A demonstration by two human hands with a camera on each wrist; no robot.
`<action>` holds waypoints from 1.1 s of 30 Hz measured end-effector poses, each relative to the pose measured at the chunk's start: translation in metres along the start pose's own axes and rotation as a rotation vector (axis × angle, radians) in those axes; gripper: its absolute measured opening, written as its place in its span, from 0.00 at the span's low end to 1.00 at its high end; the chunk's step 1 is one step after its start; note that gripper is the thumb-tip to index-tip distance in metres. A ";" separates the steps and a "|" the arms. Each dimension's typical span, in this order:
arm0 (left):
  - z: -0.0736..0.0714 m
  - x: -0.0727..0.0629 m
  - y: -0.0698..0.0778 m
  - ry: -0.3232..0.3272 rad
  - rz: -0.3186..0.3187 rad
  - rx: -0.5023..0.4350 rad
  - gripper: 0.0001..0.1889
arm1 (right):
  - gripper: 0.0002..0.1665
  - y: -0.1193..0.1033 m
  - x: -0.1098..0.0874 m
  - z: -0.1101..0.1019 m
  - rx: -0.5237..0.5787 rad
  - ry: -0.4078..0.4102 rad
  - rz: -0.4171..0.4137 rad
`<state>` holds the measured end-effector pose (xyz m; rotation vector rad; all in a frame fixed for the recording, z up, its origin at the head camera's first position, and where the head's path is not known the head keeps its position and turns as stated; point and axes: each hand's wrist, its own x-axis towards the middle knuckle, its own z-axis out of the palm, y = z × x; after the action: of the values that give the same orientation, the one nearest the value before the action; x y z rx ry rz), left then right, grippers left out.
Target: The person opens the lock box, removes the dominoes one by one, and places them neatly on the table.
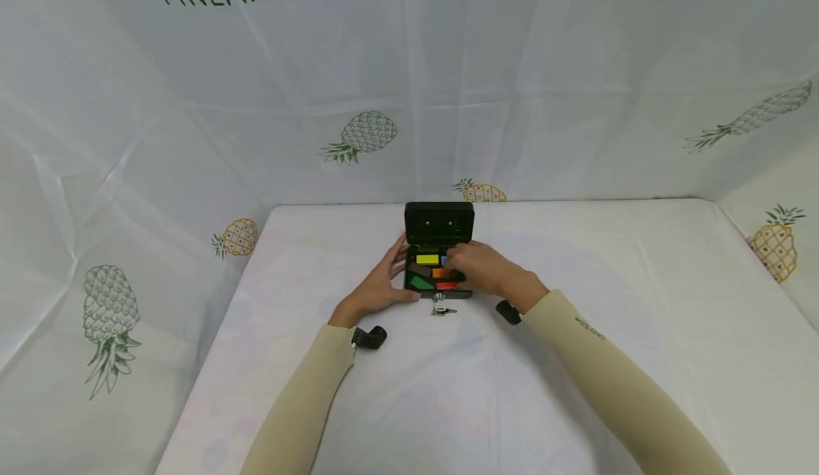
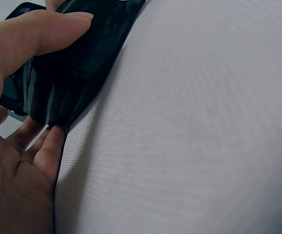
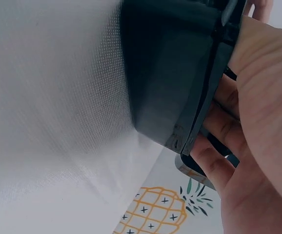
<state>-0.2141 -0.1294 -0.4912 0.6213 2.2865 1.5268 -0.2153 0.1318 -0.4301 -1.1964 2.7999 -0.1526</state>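
A small black cash box [image 1: 439, 223] stands on the table with its lid raised at the back. Inside lie several coloured blocks, among them a yellow block [image 1: 427, 259], a brown block [image 1: 419, 270], an orange block [image 1: 438, 273], a green block [image 1: 421, 283] and a red block [image 1: 447, 286]. My left hand [image 1: 377, 288] holds the box at its left side, thumb along the front wall and fingers around the side. Over the right wall, my right hand [image 1: 484, 268] reaches in with bent fingers; their tips are hidden, so whether they pinch a block is unclear.
Keys [image 1: 440, 308] hang at the front of the box, in its lock. A white cloth [image 1: 409, 390] covers the table. Behind it rises a white curtain [image 1: 544, 70] printed with pineapples. A dark wrist device [image 1: 370, 338] sticks out beside the left cuff.
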 end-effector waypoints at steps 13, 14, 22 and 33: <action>-0.001 -0.002 0.004 0.002 -0.008 -0.005 0.66 | 0.14 0.001 0.003 0.003 -0.023 -0.018 0.010; -0.001 -0.002 0.004 0.003 -0.009 -0.006 0.66 | 0.13 0.001 0.003 0.003 -0.020 -0.013 0.007; 0.001 -0.003 0.006 0.005 -0.023 -0.002 0.66 | 0.13 0.001 -0.001 0.004 -0.034 0.052 -0.022; 0.001 -0.003 0.005 0.003 -0.018 -0.010 0.66 | 0.15 0.007 -0.015 0.001 -0.083 0.312 -0.069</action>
<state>-0.2105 -0.1286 -0.4867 0.5944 2.2796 1.5312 -0.2097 0.1473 -0.4314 -1.4000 3.0571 -0.2504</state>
